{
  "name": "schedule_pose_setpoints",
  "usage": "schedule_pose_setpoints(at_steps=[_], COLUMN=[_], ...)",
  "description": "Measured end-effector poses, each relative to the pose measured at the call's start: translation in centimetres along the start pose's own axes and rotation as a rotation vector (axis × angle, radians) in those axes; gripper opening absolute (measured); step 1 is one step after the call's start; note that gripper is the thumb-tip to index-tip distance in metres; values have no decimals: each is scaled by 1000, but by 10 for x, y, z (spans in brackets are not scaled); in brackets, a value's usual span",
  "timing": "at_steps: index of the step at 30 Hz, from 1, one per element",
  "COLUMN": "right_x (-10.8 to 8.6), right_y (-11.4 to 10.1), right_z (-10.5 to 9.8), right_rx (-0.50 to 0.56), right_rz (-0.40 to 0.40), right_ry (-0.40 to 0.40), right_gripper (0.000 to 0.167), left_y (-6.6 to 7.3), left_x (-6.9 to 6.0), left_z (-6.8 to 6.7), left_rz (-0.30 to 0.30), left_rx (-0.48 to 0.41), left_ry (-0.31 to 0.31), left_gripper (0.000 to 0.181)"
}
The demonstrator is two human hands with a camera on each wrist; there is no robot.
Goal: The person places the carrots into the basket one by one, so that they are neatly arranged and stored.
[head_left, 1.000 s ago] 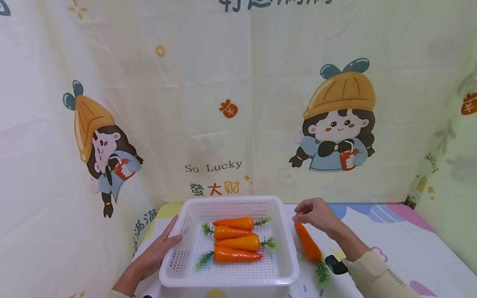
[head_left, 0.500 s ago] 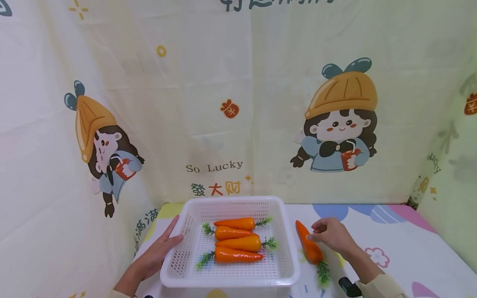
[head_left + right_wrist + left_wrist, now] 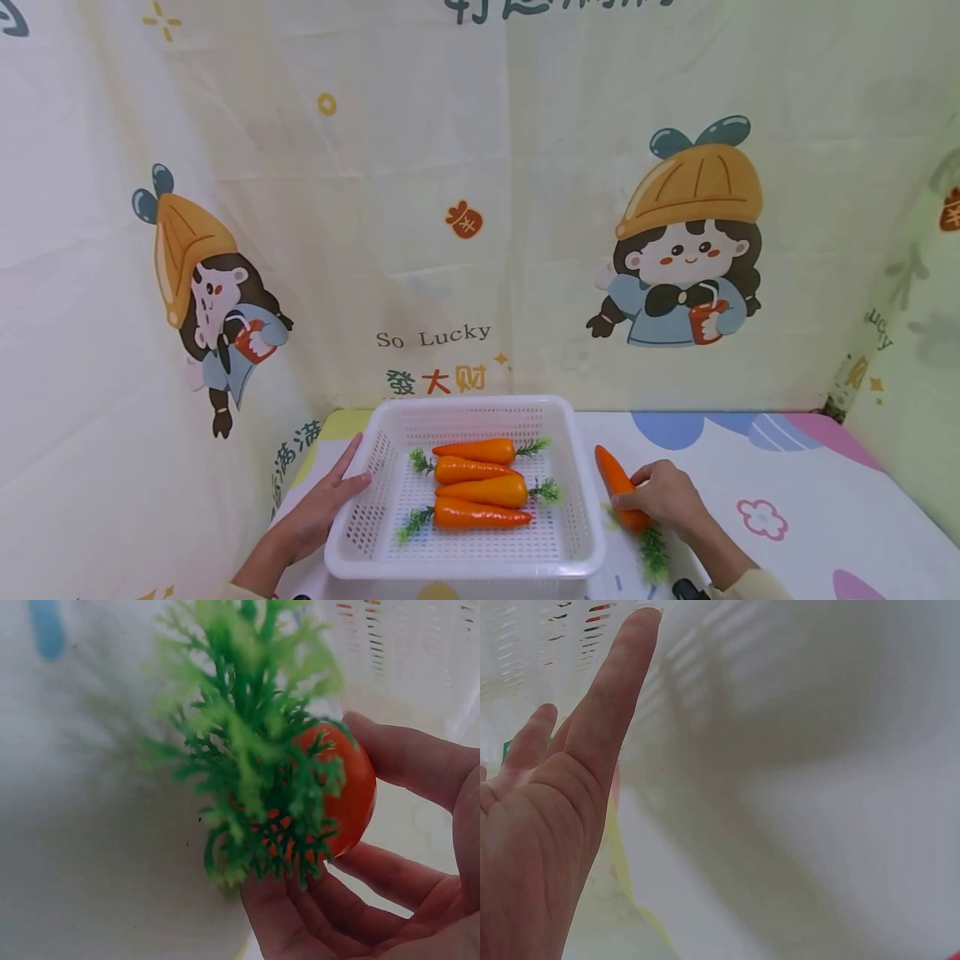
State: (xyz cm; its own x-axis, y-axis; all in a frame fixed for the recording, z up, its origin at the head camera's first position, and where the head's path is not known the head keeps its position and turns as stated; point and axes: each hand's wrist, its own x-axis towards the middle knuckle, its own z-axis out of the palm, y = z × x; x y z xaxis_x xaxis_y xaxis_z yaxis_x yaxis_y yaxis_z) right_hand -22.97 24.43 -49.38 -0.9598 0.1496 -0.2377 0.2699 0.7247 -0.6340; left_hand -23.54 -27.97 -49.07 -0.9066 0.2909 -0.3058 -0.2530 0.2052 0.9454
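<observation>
Fingers and thumb of my right hand (image 3: 667,497) grip a toy carrot (image 3: 613,472) lying on the table to the right of the basket. Its tip points away from me. In the right wrist view, the green leafy top (image 3: 247,742) partly hides the orange body (image 3: 352,795) between thumb and fingers. My left hand (image 3: 322,504) rests against the left side of a white plastic basket (image 3: 465,569), fingers straight, thumb at the rim. Several toy carrots (image 3: 480,514) with green tops lie crosswise inside it. The left wrist view shows the left hand (image 3: 562,787) beside the basket's slotted wall (image 3: 525,645).
A patterned white table cover (image 3: 810,500) spreads under the basket and to the right. Behind it hangs a pale printed cloth (image 3: 540,275) with cartoon figures, and more cloth closes in both sides.
My right hand has moved from near the carrot's tip down toward its leafy end and now grips it. The left hand and basket have stayed in place.
</observation>
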Motion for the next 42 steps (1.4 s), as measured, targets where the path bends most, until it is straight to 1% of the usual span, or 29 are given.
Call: schedule_pose_setpoints(at_steps=[6, 11, 21, 27, 30, 35, 42], right_x=[-3, -5, -11, -15, -16, -18, -23], right_y=[-3, -6, -14, -18, -22, -30, -41], right_z=[-1, -3, -12, -16, -19, -25, -30], right_rx=[44, 86, 164, 200, 204, 219, 249], right_rz=[33, 35, -16, -29, -36, -22, -46], right_ry=[11, 12, 26, 25, 16, -1, -2], right_gripper=[48, 44, 44, 44, 47, 53, 52], left_y=[1, 2, 1, 1, 2, 2, 5], left_x=[-1, -1, 0, 0, -1, -1, -2], left_z=[2, 4, 3, 2, 2, 3, 3], left_rz=[-9, -7, -4, 3, -3, -10, -7], left_rx=[-7, -10, -19, -16, -10, -8, 1], left_ry=[4, 13, 9, -1, 5, 11, 7], left_gripper=[83, 84, 83, 82, 83, 85, 84])
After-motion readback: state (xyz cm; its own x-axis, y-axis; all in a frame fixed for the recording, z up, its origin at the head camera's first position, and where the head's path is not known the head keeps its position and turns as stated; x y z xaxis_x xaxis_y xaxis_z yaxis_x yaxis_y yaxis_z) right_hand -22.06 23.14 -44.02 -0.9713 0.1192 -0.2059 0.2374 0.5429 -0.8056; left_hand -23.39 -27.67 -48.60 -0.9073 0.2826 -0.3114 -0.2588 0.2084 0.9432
